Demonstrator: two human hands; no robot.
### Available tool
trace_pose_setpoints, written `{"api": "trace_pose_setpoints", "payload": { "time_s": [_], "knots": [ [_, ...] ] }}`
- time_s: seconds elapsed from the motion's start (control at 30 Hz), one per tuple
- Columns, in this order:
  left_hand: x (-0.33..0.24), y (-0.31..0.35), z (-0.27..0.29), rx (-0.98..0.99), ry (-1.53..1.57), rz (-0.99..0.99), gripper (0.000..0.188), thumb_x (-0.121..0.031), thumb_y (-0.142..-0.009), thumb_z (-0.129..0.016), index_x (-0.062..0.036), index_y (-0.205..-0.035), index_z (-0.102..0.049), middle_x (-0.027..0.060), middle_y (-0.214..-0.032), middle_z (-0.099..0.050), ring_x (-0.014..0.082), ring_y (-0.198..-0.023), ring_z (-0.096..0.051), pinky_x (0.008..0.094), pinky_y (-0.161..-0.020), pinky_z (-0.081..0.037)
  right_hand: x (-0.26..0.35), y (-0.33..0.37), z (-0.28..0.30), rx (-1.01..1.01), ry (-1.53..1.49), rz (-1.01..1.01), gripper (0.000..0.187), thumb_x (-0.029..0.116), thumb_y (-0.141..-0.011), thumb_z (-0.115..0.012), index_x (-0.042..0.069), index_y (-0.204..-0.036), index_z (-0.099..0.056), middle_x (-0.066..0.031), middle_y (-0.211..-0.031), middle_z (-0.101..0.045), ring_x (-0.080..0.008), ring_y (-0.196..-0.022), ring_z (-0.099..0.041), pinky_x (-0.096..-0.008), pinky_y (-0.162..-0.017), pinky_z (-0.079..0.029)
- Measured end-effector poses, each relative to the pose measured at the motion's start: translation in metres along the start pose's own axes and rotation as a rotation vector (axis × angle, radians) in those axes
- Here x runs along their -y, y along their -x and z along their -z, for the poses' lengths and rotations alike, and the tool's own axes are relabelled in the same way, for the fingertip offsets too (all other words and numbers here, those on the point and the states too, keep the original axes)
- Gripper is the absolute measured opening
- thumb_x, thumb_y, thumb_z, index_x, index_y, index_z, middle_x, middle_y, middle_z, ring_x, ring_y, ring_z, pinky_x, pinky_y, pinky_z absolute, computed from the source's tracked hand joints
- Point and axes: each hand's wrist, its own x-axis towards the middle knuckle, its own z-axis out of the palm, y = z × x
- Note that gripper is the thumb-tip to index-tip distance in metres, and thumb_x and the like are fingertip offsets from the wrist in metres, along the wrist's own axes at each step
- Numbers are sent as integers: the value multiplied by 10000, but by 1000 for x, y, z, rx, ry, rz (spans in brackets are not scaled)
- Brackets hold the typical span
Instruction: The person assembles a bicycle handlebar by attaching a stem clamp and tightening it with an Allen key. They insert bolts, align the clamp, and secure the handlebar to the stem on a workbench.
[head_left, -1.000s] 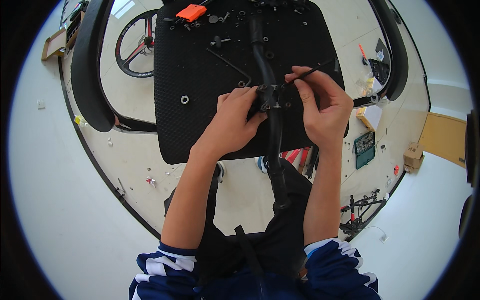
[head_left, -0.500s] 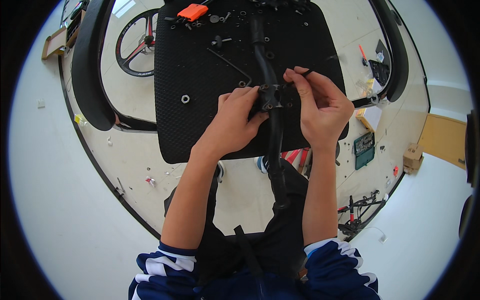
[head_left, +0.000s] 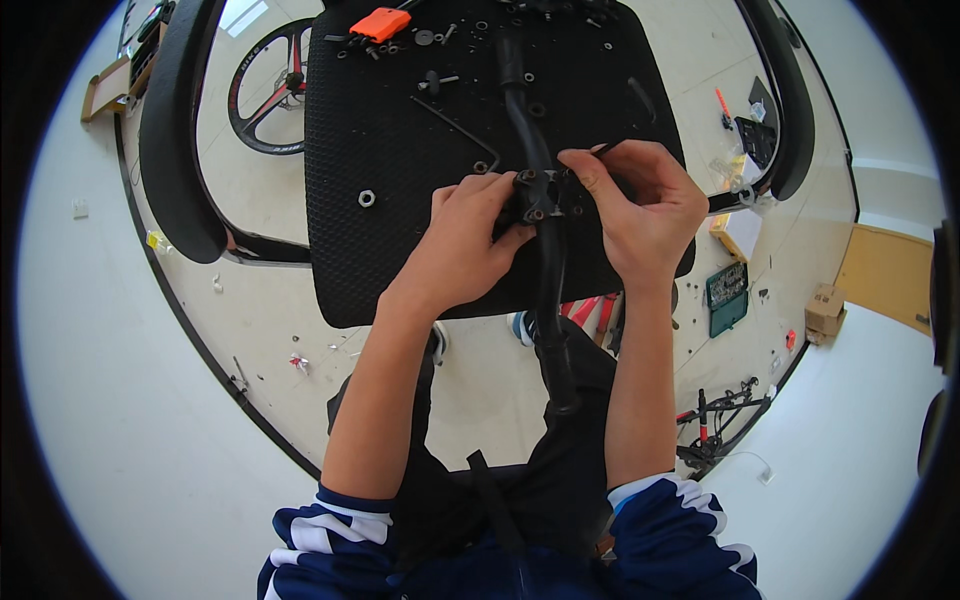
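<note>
A black bicycle handlebar (head_left: 549, 270) lies lengthwise over the black seat (head_left: 350, 260), its near end reaching past the front edge above my legs. My left hand (head_left: 455, 240) is closed on the handlebar stem (head_left: 540, 197) from the left, its fingertips beside the clamp bolts. To the right of the clamp, my right hand (head_left: 645, 205) pinches a thin dark tool (head_left: 601, 150), seemingly a hex key, mostly hidden by the fingers. Another L-shaped hex key (head_left: 455, 127) lies left of the bar. A silver nut (head_left: 367, 199) sits farther left.
An orange tool holder (head_left: 380, 24) and loose bolts and washers lie at the seat's far end. Black armrests (head_left: 180, 140) flank the seat. On the floor are a spoked wheel (head_left: 290, 85), a green tool case (head_left: 728, 300), a cardboard box (head_left: 826, 310) and a bicycle frame (head_left: 715, 425).
The right fingers have shifted slightly left and turned around the thin tool. My left hand keeps its hold on the stem. The whole view has drifted a little.
</note>
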Motion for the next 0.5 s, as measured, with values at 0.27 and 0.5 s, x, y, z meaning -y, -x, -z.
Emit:
{"api": "trace_pose_setpoints", "payload": {
  "time_s": [0.27,0.5],
  "knots": [
    [10,-1,-5,-38,-8,-62,441,-54,-830,-704,-65,-1262,-612,124,-1072,-638,323,-1058,-577,425,-1009,-359,-2,0,-6,6,-225,-23,146,-52,-814,-789,-41,-949,-734,-89,-871,-762,-135,-814,-735,-236,-781,-577],
    [4,1,-2,-19,-33,-55,458,-73,-837,-716,-39,-1278,-598,132,-1122,-632,321,-1081,-575,420,-1022,-356,-4,-1,1,38,-154,-36,161,-70,-836,-760,-41,-991,-732,-101,-926,-764,-144,-853,-736,-244,-801,-577]
  ]
}}
